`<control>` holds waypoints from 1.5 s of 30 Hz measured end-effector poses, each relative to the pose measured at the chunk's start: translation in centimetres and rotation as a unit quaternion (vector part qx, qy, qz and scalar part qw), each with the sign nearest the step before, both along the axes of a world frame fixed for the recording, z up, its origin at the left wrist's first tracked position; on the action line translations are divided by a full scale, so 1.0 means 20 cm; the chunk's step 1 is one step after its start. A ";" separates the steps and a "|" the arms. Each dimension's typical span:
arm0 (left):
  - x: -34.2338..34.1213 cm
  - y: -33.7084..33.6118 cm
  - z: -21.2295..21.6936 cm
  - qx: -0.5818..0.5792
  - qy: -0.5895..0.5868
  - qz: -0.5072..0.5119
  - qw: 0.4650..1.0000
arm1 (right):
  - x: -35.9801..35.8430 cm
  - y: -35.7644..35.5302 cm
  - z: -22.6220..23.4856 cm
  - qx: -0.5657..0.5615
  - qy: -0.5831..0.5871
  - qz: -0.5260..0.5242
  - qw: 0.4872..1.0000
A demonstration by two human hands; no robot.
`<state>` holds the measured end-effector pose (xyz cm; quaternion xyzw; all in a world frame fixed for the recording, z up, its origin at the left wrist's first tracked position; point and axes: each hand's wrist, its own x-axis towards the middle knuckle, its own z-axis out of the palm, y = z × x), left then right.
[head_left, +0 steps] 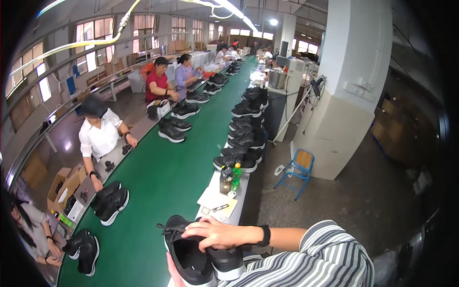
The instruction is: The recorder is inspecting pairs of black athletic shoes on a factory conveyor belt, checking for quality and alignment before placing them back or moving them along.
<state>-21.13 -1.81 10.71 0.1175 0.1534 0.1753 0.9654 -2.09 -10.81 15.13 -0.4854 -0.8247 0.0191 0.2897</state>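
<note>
At the lower middle, a black sneaker (185, 248) with a white sole is held tilted, its opening facing up and its laces at the far end. My left hand (174, 271) supports it from the left side, mostly hidden beneath it. Over the top lies my right hand (220, 233), a black band on its wrist; its fingers bend onto the tongue and collar, gripping the edge of the opening. A second black sneaker (226, 260) sits close against the first on its right, partly under my right hand. What bears this second shoe is hidden.
A green conveyor belt (158, 184) carries pairs of black sneakers (112, 203). Along its right ledge stand more sneakers (246, 138), a green bottle (236, 174), a dark bottle (225, 181) and papers (215, 201). Co-workers (103, 129) sit at left. A blue-framed stool (300, 165) stands by a pillar (334, 119).
</note>
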 end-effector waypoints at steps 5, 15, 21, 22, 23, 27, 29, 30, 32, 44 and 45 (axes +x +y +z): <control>0.07 0.00 -0.11 -0.026 -0.089 -0.087 0.992 | 0.20 -0.26 0.23 0.045 -0.058 -0.146 0.987; 0.21 0.00 -0.37 0.057 0.113 -0.130 0.983 | 0.39 -0.67 0.25 0.067 -0.034 -0.368 0.927; 0.39 -0.03 -0.27 0.227 0.195 -0.036 0.953 | 0.69 -0.68 0.18 0.071 0.028 -0.436 0.896; 0.43 -0.01 -0.24 0.266 0.224 -0.042 0.937 | 0.74 -0.67 0.18 0.066 0.019 -0.438 0.896; 0.46 0.01 -0.22 0.303 0.253 -0.050 0.918 | 0.79 -0.66 0.19 0.067 0.026 -0.434 0.898; 0.56 0.02 -0.14 0.380 0.244 -0.051 0.891 | 0.93 -0.64 0.20 0.088 0.008 -0.444 0.892; 0.65 0.02 -0.13 0.351 0.226 -0.069 0.906 | 0.97 -0.64 0.20 0.096 -0.018 -0.443 0.891; 0.71 0.02 -0.12 0.324 0.198 -0.084 0.921 | 0.99 -0.64 0.20 0.093 -0.011 -0.438 0.894; 0.82 0.00 -0.13 0.354 0.208 -0.072 0.909 | 1.02 -0.65 0.19 0.086 -0.010 -0.441 0.893; 1.05 0.01 -0.14 0.545 0.188 -0.141 0.805 | 1.13 -0.68 0.13 -0.070 0.087 -0.281 0.953; 1.06 0.04 -0.10 0.583 0.184 -0.108 0.784 | 1.13 -0.67 0.14 -0.070 0.088 -0.293 0.950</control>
